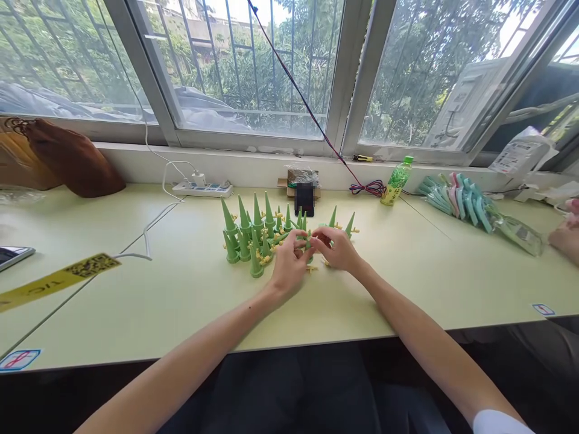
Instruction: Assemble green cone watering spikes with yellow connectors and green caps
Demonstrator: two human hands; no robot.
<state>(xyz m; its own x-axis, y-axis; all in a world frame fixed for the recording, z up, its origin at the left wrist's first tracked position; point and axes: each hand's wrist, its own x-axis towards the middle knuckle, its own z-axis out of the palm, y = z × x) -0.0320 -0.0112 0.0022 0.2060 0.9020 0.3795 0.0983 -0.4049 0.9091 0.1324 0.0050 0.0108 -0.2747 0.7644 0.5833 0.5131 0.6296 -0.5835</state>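
Note:
My left hand is closed with its fingertips around a small green plastic cone, which they partly cover. From the other side my right hand meets it in a pinch at the top of that piece; anything small between these fingers is hidden. Left of my hands stands a cluster of green cones, upright on round bases, with small yellow pegs among them. Two more green cones stand beyond my right hand. A loose yellow peg lies on the table just below my fingers.
Behind the cones are a dark phone and a small wrapped box. A power strip, a green bottle and bagged pastel items line the table's back. Another person's hand is at the right edge.

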